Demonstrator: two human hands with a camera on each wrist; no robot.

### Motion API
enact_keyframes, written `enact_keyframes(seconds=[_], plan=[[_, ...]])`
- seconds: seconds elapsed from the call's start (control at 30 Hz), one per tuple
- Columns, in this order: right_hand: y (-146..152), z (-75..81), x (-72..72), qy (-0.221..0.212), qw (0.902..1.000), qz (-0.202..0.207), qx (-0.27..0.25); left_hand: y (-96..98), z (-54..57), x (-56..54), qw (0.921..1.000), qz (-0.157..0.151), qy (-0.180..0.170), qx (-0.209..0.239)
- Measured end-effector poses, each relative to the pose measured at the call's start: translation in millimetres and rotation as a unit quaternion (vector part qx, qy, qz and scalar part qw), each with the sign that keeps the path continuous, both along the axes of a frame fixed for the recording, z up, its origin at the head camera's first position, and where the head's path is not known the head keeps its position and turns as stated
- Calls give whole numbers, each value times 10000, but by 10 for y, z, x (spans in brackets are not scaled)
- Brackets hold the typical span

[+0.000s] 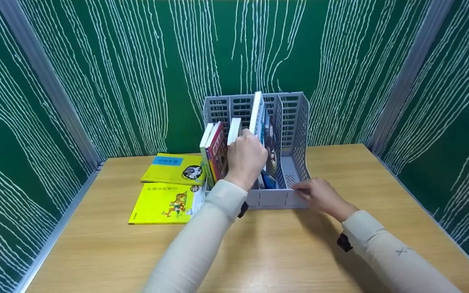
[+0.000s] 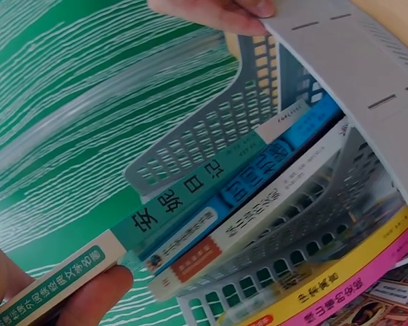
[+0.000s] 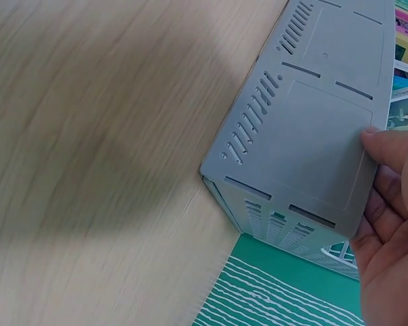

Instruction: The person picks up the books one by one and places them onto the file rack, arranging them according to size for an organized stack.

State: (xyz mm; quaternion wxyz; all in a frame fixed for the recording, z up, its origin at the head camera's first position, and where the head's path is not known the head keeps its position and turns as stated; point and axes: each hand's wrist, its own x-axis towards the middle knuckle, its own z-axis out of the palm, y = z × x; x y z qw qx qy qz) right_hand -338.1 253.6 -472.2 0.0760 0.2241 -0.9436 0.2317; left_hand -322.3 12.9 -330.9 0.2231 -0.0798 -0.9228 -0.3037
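My left hand [image 1: 247,158] grips the upper end of a book [image 2: 180,197] with a green and white spine. That book leans in a compartment of the grey file organizer [image 1: 273,198], standing higher than its neighbours. Beside it in the left wrist view are a blue-spined book [image 2: 251,180] and a white-spined book [image 2: 279,197]. My right hand [image 1: 323,197] pinches the organizer's front wall near its right corner, the thumb on the outer face in the right wrist view.
Books with yellow [image 2: 319,288] and pink [image 2: 367,285] spines stand in the organizer's left part. Two yellow books [image 1: 157,203] lie flat left of the organizer on the wooden table [image 1: 259,248]. Green walls with white lines [image 1: 193,49] enclose the table.
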Motion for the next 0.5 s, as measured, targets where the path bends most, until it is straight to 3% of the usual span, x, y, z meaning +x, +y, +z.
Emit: enact_keyframes(seconds=[0.3, 0.5], plan=[[6, -3, 8, -1, 10000, 16, -19, 212, -139, -126, 9969, 117, -151, -759], [5, 20, -1, -47, 9999, -16, -101, 339, -190, -189, 9867, 328, -135, -1589]])
